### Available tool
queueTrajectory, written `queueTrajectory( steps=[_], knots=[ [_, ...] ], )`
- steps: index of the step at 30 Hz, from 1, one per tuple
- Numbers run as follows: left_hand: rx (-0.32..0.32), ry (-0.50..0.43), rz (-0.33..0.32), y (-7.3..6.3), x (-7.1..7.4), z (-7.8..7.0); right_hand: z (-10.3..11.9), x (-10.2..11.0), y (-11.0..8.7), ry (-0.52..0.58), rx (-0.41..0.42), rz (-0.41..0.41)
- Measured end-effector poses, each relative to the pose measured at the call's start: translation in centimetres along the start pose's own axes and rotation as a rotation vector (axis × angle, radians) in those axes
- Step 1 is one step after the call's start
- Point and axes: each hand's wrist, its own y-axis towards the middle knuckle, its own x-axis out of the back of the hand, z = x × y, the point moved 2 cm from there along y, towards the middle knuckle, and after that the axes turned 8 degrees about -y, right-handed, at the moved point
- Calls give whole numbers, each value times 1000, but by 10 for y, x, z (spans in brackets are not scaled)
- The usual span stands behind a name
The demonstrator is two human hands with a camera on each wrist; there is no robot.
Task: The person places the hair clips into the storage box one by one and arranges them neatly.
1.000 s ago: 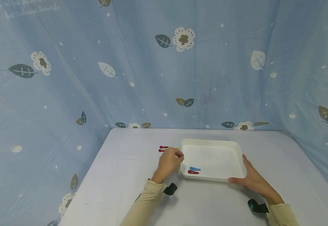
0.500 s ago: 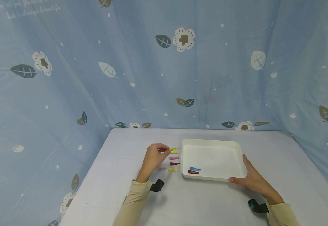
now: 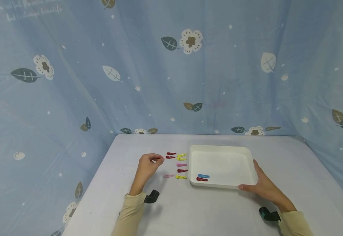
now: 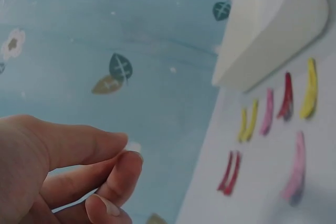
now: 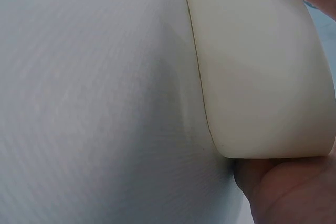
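White, the tray (image 3: 227, 164) has its near right corner clamped between the thumb and fingers of my right hand (image 3: 261, 186); the fingers of my left hand (image 3: 148, 166) curl loosely, tips close together. A second ago that left hand was at the tray's left edge; now it hovers just left of eight clips (image 3: 181, 165), all showing on the table (image 3: 212, 209). Inside the tray, a blue clip (image 3: 203, 176) and a red clip (image 3: 202, 179) lie unmoved. The left wrist view blurs the clips (and cuts off the tray).
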Motion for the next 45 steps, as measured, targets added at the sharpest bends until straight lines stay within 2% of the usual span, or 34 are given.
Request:
queueTrajectory(
  steps=[10, 17, 25, 34, 45],
  knots=[
    [58, 8, 5, -6, -1, 31, 0, 2, -1, -20, -53, 36],
    [119, 22, 44, -11, -5, 46, 0, 1, 0, -19, -56, 32],
    [156, 7, 107, -14, -11, 54, 2, 1, 1, -27, -65, 30],
    [195, 40, 139, -12, -20, 57, 3, 3, 2, -54, -96, 40],
    [208, 75, 153, -16, -23, 61, 3, 3, 2, -87, -112, 49]
  ],
)
